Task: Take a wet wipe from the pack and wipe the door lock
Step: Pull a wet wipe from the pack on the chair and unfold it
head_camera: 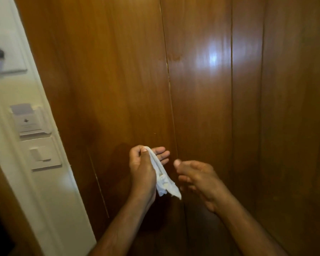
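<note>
A crumpled white wet wipe (164, 180) hangs from my left hand (142, 169), pinched between thumb and fingers at its top end. My right hand (196, 178) hovers just right of the wipe, fingers loosely curled and apart, not touching it. Both hands are held in front of glossy brown wooden panels (118, 80). No door lock and no wipe pack is in view.
On the white wall strip at left sit a key-card holder with a card (27, 121), a light switch (42, 154) below it, and a white plate with a dark fitting (0, 56) above. A vertical seam (169, 85) runs between the wood panels.
</note>
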Demonstrator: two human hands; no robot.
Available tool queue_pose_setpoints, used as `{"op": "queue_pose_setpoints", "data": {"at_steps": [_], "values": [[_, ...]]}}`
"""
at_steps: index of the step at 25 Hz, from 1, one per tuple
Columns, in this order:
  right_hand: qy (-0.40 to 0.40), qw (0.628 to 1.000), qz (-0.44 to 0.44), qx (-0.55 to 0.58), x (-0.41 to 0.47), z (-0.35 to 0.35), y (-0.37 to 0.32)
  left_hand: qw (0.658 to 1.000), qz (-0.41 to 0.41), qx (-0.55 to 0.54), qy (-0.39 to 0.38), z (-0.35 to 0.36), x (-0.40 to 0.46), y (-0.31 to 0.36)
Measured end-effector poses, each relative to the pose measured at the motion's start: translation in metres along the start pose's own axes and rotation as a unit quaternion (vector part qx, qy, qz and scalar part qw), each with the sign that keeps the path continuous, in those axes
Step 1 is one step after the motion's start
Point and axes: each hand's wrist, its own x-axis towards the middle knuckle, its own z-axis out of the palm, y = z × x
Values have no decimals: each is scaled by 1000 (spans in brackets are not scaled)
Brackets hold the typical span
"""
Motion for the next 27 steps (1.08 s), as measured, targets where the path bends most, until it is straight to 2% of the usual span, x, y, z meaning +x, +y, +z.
{"op": "queue_pose_setpoints", "data": {"at_steps": [2,6,7,11,16,20,22,24,27], "values": [[-45,995,-31,-85,-2,10,5,1000,-7,-12,-23,2,2,4],[43,969,-128,-205,9,4,6,999,-35,-10,-23,-9,10,9],[35,971,-129,-197,11,4,4,999,-47,-10,-23,-10,12,9],[-80,986,-70,-127,14,22,6,992,-93,-71,-44,-12,11,8],[-4,985,-39,-170,30,24,14,984,-105,-125,-67,-22,10,12],[2,977,-43,-207,35,11,12,986,-135,-93,-24,-33,8,7],[3,985,-35,-170,37,10,9,989,-146,-18,5,-37,10,5],[-5,996,-8,-86,37,10,7,987,-159,8,29,-41,13,2],[-59,993,74,72,37,9,8,975,-204,-61,59,-41,16,1]]}}
